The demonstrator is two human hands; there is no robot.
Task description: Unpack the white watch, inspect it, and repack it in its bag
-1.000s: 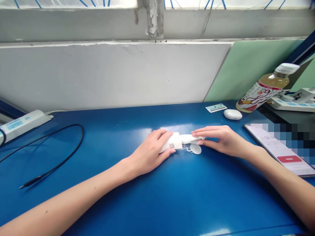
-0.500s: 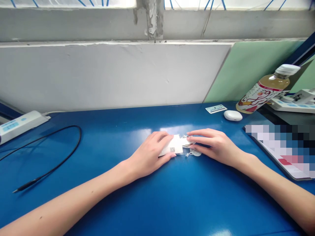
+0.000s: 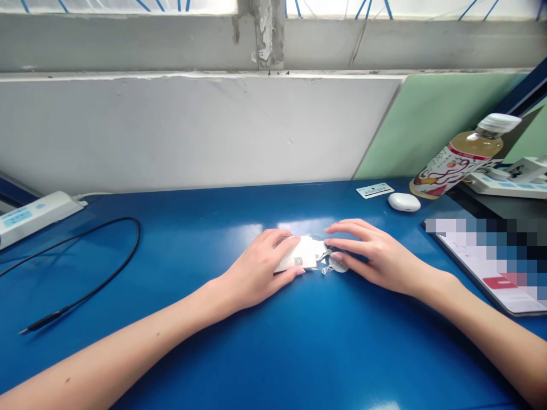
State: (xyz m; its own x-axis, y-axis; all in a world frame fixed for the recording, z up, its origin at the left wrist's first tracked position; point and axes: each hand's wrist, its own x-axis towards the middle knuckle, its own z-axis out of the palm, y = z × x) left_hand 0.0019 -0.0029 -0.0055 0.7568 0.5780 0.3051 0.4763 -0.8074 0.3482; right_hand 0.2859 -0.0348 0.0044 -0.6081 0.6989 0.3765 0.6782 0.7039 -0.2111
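Observation:
My left hand [image 3: 260,267] lies over a small white card packet [image 3: 305,252] on the blue table. Its thumb and fingers grip the packet from two sides. A square code is printed on the packet's near side, and clear plastic shows around its edges. Against the packet's right end is a small chain [image 3: 326,271] with a silvery round tag [image 3: 341,264]. My right hand [image 3: 363,250] has its index finger and thumb closed on the pieces by the tag, partly hiding them. The other fingers stretch out above.
A black cable [image 3: 134,239] curls on the left, near a white power strip [image 3: 38,216]. Toward the back right are a printed card [image 3: 375,190], a white earbud case [image 3: 404,201] and a drink bottle [image 3: 455,162]. A tablet-like device [image 3: 482,273] with a blurred screen lies at the right.
My right fingers have shifted and spread slightly, and the thumb now covers part of the round tag. The white piece between my hands sits closer to the packet. My left hand stays put.

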